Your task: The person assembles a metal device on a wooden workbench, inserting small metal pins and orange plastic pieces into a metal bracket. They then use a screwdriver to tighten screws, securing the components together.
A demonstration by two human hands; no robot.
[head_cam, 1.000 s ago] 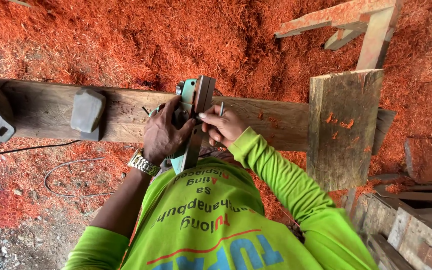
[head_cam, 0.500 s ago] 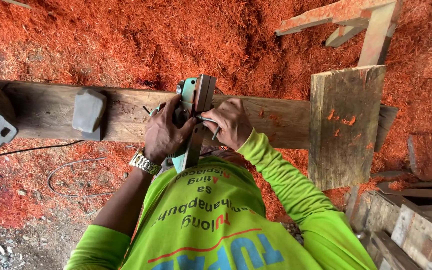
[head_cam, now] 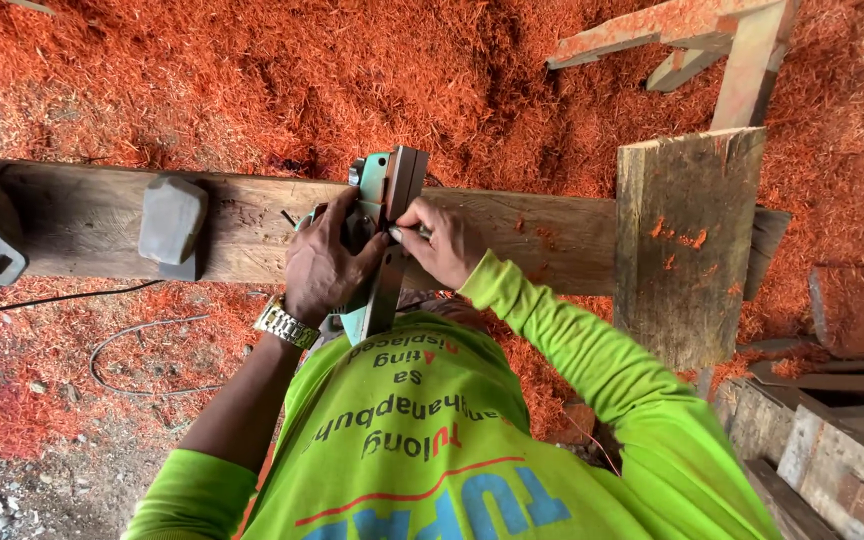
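On the beam (head_cam: pixel 512 225), both hands grip a grey-green metal planer (head_cam: pixel 384 235) upright.

The sawdust (head_cam: pixel 252 70) was orange-red, the plank (head_cam: pixel 532 225) weathered brown, the shirt (head_cam: pixel 422 440) lime green, the planer (head_cam: pixel 382 240) pale green and grey.

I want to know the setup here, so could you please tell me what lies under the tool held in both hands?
The tool rests on a long wooden beam, gripped by the left hand and right hand. Red sawdust covers the ground. The contact spot is hidden.
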